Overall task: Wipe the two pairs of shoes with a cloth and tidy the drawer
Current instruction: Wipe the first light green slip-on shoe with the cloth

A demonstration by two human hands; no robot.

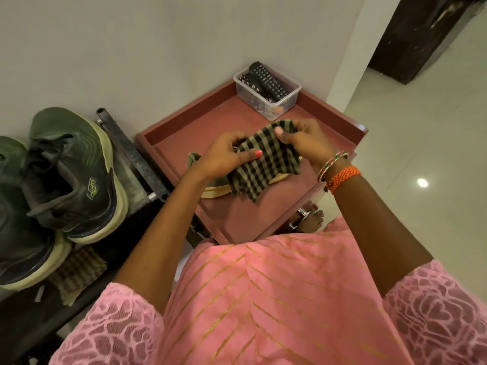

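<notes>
Both hands pinch a small checked cloth [263, 164], green and black with a frayed lower edge, holding it up over the open reddish drawer [237, 214]: the left hand [224, 156] grips its left edge, the right hand [297, 140] its upper corner. Beneath it in the drawer lies a shoe [213, 189] with a pale sole, mostly hidden. Two dark green sneakers [71, 175] sit on a rack to the left.

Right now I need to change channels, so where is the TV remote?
The remote sits in the clear plastic box at the far corner of the open drawer, beyond both hands.
</notes>
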